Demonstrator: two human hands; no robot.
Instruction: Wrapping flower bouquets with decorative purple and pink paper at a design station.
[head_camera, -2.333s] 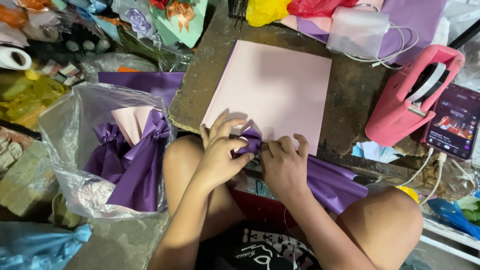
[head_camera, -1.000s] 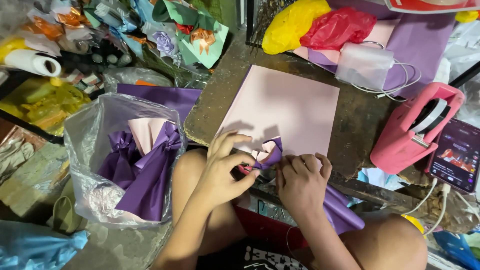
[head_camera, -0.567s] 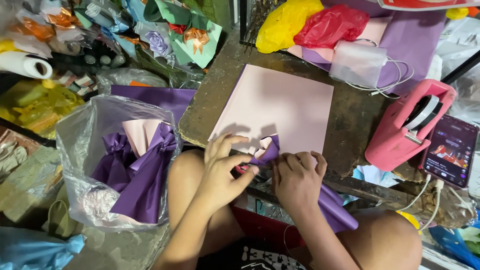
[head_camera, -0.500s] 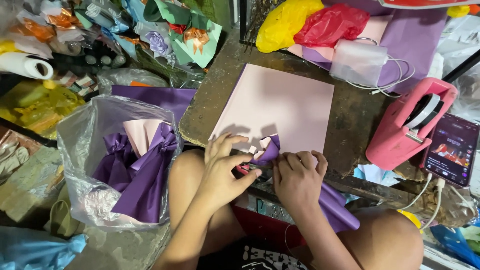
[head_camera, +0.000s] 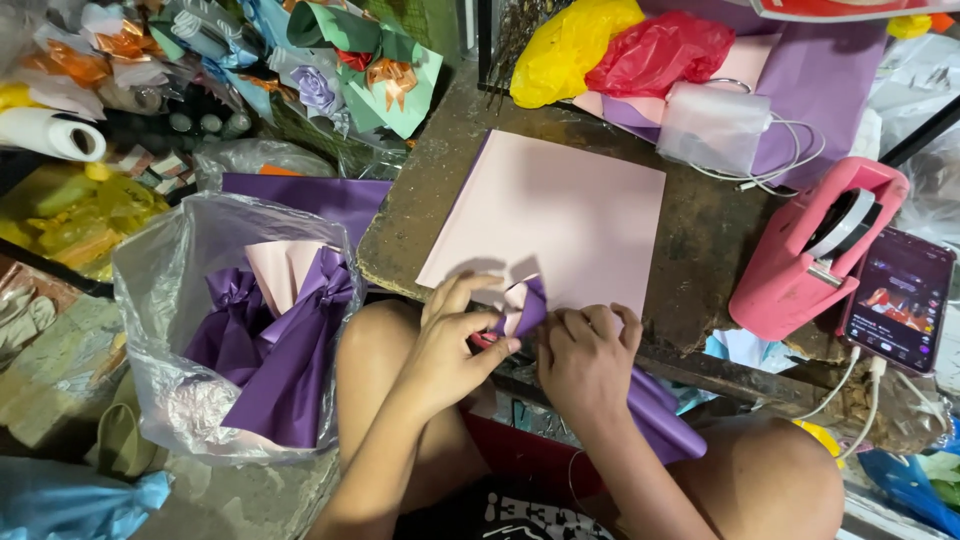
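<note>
Both my hands work a folded purple and pink paper piece (head_camera: 527, 306) at the near edge of the worn table (head_camera: 700, 230). My left hand (head_camera: 452, 345) pinches its lower end, where something small and red shows between the fingers. My right hand (head_camera: 585, 362) grips the same piece from the right, and a purple paper tail (head_camera: 658, 418) hangs from under it over my knee. A stack of pink paper sheets (head_camera: 560, 220) lies flat on the table just beyond my hands.
A clear plastic bag (head_camera: 200, 300) holding folded purple and pink paper pieces sits at my left knee. A pink tape dispenser (head_camera: 810, 250) and a phone (head_camera: 897, 298) with a lit screen stand at the right. Yellow and red bags (head_camera: 620, 45), purple sheets and ribbon decorations crowd the back.
My hands shifted slightly along the folded piece and its upright purple tip has turned a little. The view has panned slightly; the pink sheets, bag and tape dispenser stay put.
</note>
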